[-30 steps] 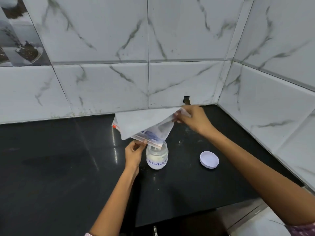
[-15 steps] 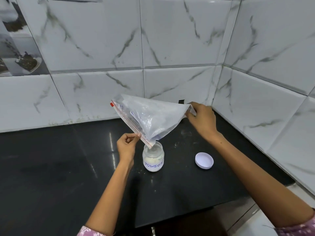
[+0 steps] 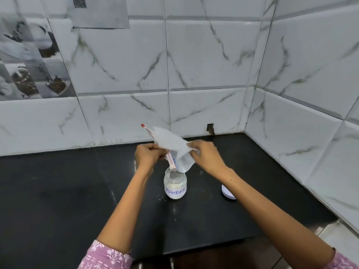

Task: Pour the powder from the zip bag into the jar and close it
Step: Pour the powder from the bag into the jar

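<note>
A small clear jar [image 3: 175, 186] labelled POWDER stands open on the black counter [image 3: 58, 191], about half full of white powder. Directly above its mouth I hold the clear zip bag [image 3: 171, 144], crumpled and tilted, its red zip edge pointing down into the jar. My left hand [image 3: 148, 155] grips the bag's left side near the zip. My right hand [image 3: 206, 156] pinches the bag's right side. The jar's white lid [image 3: 227, 193] lies flat on the counter to the right, partly hidden by my right forearm.
White marble-pattern tiled walls [image 3: 213, 65] meet in a corner at the back right. A paper sheet [image 3: 99, 12] is stuck on the wall at the top left. The counter's front edge [image 3: 194, 247] runs just below my arms. Specks of spilled powder dot the counter around the jar.
My right hand has come down and inward toward my left, folding the spread bag into a crumpled bundle over the jar. The jar and lid have not moved.
</note>
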Demonstrator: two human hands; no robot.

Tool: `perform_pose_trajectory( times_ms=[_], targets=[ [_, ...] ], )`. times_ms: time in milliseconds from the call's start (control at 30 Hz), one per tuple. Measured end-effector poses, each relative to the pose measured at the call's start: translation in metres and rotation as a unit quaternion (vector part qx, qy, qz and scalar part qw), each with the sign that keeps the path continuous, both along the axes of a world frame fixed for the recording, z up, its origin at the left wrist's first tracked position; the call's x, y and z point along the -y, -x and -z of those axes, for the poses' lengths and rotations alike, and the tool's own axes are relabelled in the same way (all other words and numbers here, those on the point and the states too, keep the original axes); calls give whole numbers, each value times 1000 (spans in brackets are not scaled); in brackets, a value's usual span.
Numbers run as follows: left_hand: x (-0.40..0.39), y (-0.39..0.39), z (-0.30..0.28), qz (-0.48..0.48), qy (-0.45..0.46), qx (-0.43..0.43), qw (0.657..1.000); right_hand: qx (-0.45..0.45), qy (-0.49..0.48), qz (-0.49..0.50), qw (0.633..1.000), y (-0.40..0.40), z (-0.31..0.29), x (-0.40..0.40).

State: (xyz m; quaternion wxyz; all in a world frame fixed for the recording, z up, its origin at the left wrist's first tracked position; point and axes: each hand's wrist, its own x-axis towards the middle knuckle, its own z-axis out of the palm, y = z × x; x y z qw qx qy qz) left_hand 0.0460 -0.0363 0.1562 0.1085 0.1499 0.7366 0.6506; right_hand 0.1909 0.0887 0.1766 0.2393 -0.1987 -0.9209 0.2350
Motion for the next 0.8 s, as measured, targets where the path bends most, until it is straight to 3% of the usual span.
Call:
perform_pose_trajectory(
  times_ms=[233, 467, 633, 800],
  targets=[
    [17, -52, -10, 12, -31, 7, 999, -39, 141, -34, 989, -21, 4, 38],
    [80, -135, 5, -21, -60, 21, 998, -40, 134, -66, 988, -74, 19, 94],
    [144, -187, 39, -77, -71, 66, 992, -20, 171, -131, 976, -113, 47, 147],
    [210, -237, 109, -169, -43, 118, 978, 63, 203, -209, 955, -139, 104, 204]
  ],
)
